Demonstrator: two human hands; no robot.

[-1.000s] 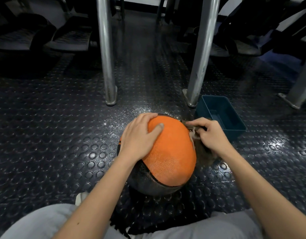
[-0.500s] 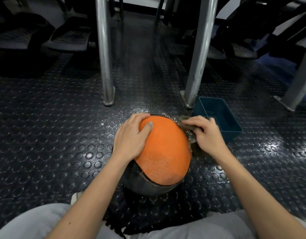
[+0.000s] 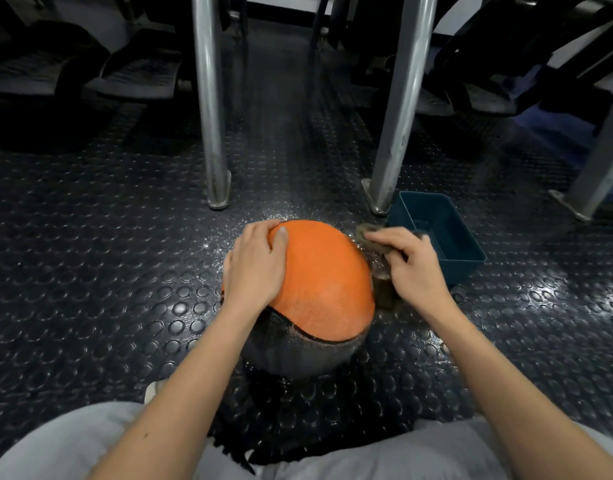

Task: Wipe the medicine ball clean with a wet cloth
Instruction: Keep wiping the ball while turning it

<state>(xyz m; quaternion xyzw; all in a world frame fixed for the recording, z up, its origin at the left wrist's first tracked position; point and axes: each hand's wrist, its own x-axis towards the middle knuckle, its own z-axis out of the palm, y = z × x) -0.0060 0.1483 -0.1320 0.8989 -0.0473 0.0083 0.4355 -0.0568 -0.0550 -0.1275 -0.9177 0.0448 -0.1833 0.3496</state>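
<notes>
**Ball on the floor, steadied by one hand and wiped with the other**

A dark rubber floor [image 3: 90, 271] with raised round studs fills most of the view. It shows scattered wet speckles just beyond the ball. Two shiny metal posts [image 3: 210, 116] stand on it farther back, the left one upright and the right one leaning. Dark seats are dimly visible behind them. The person's legs in light grey trousers [image 3: 73, 445] cross the bottom edge.

The medicine ball [image 3: 326, 271] sits on the floor in the middle, directly in front of the person and between the forearms. Being round, it has no true long axis. Its orange panel faces upward and stretches from the far left to the near right. A dark panel faces the person below a curved seam.

A blue rectangular tub [image 3: 461, 271] stands on the floor just right of the ball and a little farther away. Its long sides run away from the person, angled slightly left.

The left hand [image 3: 255, 268] lies spread, palm down, on the ball's upper left side. Its fingers drape over the far edge and its thumb rests on the orange.

The right hand [image 3: 412, 268] has its fingers curled round a brownish cloth [image 3: 365, 232]. It presses the cloth against the ball's right flank, between ball and tub, and part of the cloth hangs below the hand.
</notes>
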